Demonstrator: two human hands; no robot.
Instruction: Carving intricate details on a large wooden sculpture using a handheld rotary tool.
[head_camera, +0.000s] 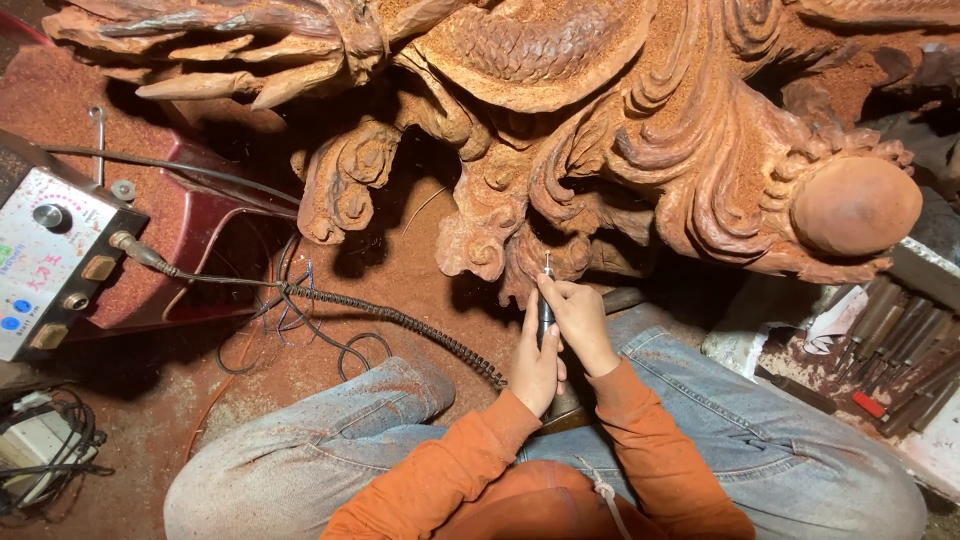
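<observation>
A rotary carving handpiece (546, 310) is clamped by both the left hand (535, 368) and right hand (580, 322), its bit touching the reddish wood carving (640, 130) at 12 o'clock.

This is a woodcarving workshop. A big reddish carved sculpture (620, 130) of scales and curls fills twelve o'clock, red sawdust (400, 270) coats the floor, a row of chisels (895, 350) lies at three o'clock, and a motor control box (50, 260) with a coiled cable (400, 320) sits at nine o'clock.
</observation>
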